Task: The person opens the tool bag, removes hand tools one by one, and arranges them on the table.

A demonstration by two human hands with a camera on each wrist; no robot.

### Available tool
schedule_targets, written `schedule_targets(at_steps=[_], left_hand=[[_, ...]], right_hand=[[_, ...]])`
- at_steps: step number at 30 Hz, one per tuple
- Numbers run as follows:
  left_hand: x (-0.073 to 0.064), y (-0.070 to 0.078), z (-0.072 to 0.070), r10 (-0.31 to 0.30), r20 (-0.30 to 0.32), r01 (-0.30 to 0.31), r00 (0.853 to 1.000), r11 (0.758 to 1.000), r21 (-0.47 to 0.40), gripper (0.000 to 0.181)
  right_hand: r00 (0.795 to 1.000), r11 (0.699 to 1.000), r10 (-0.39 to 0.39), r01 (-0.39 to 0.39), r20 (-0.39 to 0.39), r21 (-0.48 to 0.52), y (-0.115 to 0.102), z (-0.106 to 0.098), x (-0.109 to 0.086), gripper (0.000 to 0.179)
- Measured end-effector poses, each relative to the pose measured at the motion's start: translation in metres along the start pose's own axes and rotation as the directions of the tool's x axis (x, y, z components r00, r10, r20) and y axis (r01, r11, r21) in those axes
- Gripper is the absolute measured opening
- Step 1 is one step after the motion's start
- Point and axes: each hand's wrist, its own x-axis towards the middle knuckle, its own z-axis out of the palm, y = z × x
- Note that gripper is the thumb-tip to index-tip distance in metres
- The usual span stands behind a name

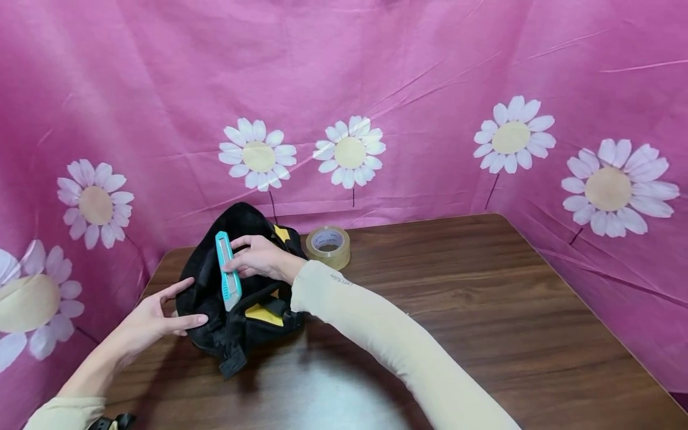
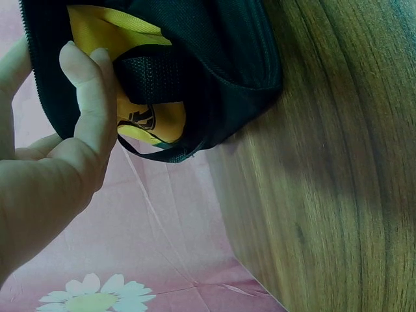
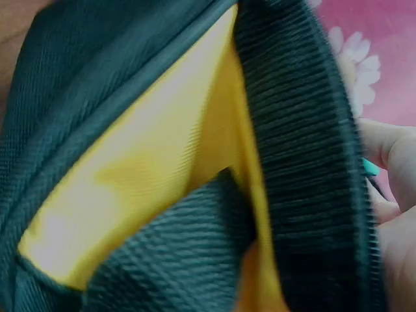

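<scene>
A black bag [image 1: 206, 301] with yellow lining sits at the left of the table. My left hand [image 1: 156, 316] grips its left edge, thumb in front. In the left wrist view the left hand [image 2: 78, 143] holds the zippered black flap, beside the yellow lining [image 2: 117, 29] and a black webbing strap [image 2: 153, 77]. My right hand [image 1: 260, 258] pinches a teal box cutter [image 1: 224, 263] by its middle, upright in front of the bag's black side. The right wrist view shows mostly the open bag's yellow lining [image 3: 149, 149]; a sliver of the cutter [image 3: 370, 168] shows behind the zippered edge.
A roll of clear packing tape [image 1: 337, 255] lies on the brown wooden table [image 1: 457, 286], just behind the right forearm. A pink curtain [image 1: 419, 71] with white daisies hangs around the back and sides. A small dark object [image 1: 120, 421] is at the left sleeve.
</scene>
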Motion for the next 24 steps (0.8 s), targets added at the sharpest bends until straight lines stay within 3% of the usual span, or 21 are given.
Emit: schedule_targets(at_steps=[7, 12, 16, 24], left_hand=[[0.002, -0.001, 0.002, -0.005, 0.009, 0.006, 1.000, 1.000, -0.007, 0.096], [0.003, -0.001, 0.004, 0.036, 0.013, -0.035, 0.999, 0.998, -0.058, 0.095], [0.000, -0.002, 0.004, 0.066, -0.016, -0.067, 0.998, 0.995, -0.071, 0.094], [-0.005, 0.000, 0.000, 0.108, -0.103, -0.106, 0.989, 0.994, 0.021, 0.093]], right_hand=[[0.999, 1.000, 0.020, -0.020, 0.036, -0.003, -0.016, -0.010, -0.015, 0.047], [0.998, 0.999, 0.025, -0.023, 0.059, -0.032, -0.024, -0.022, -0.024, 0.050], [0.998, 0.999, 0.004, -0.002, 0.067, -0.034, -0.035, -0.030, -0.032, 0.052], [0.998, 0.998, -0.056, 0.057, 0.042, -0.020, -0.061, -0.056, -0.049, 0.055]])
